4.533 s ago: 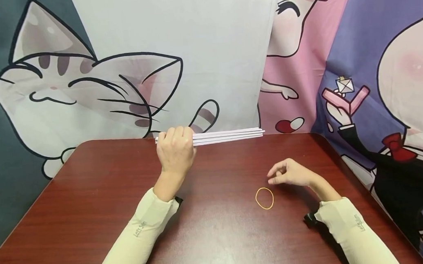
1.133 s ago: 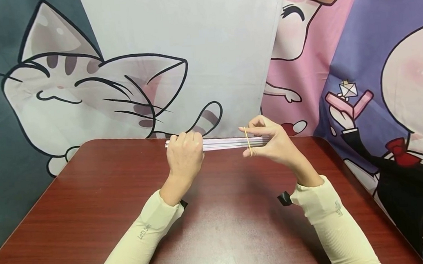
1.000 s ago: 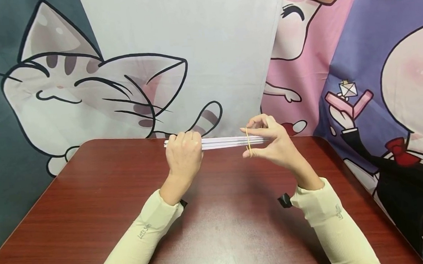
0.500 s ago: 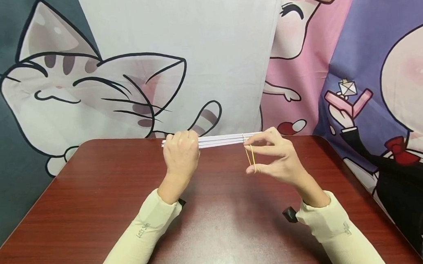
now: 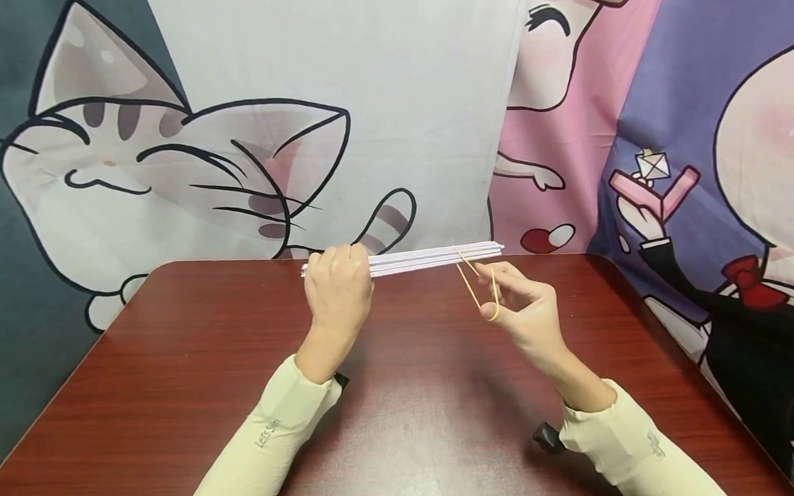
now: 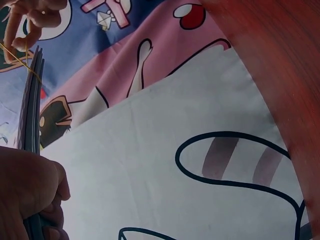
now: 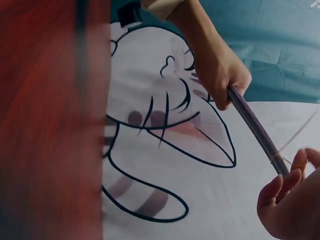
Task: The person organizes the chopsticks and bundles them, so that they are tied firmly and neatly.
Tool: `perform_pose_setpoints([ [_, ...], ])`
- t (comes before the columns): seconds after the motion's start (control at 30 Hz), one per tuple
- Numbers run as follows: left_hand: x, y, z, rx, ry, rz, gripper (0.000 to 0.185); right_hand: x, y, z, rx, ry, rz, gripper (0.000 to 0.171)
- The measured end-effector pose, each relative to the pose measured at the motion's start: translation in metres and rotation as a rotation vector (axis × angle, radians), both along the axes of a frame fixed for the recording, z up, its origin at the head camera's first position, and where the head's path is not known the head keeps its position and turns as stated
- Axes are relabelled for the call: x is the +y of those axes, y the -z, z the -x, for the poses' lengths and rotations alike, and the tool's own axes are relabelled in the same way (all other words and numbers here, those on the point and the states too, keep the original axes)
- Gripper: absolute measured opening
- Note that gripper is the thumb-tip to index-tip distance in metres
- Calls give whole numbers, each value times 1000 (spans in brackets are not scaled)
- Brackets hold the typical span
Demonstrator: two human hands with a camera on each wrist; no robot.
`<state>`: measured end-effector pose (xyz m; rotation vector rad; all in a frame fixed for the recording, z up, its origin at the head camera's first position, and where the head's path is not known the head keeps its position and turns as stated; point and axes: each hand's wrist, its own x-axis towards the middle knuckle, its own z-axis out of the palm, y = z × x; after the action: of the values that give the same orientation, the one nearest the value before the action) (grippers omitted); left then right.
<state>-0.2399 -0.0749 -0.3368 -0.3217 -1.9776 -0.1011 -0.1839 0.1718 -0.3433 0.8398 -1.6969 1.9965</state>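
My left hand (image 5: 338, 290) grips a bundle of thin white sticks (image 5: 432, 258) near its left end, holding it level above the far table edge. A yellow rubber band (image 5: 469, 286) loops round the bundle near its right end. My right hand (image 5: 529, 312), below and to the right, has the band's other end hooked over thumb and curled fingers, stretched toward me. In the left wrist view the sticks (image 6: 31, 110) look dark, rising from my fist. The right wrist view shows the sticks (image 7: 257, 127) slanting from my left hand (image 7: 225, 75) to the band.
A reddish-brown wooden table (image 5: 409, 424) lies under both hands. Behind it hangs a cloth backdrop (image 5: 356, 59) with a cartoon cat and figures. A small black device (image 5: 548, 437) sits at my right cuff.
The rubber band, first on the table, was picked up, spread on my right fingers and passed over the sticks' right end. My right hand has since drawn down and right, stretching it.
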Motion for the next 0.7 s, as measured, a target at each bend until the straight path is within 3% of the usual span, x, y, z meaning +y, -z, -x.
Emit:
perform_pose_setpoints([
  [0.17, 1, 0, 0, -8, 13, -13, 23, -1, 1, -7, -97, 39, 60, 48],
  [0.4, 3, -1, -1, 14, 41, -35, 24, -5, -8, -16, -363, -27, 322, 22],
  [0.57, 4, 0, -2, 10, 57, -37, 23, -6, -15, -17, -506, -29, 386, 17],
  [0.7, 5, 0, -3, -4, 73, -31, 23, -6, -18, -14, -543, -25, 408, 14],
])
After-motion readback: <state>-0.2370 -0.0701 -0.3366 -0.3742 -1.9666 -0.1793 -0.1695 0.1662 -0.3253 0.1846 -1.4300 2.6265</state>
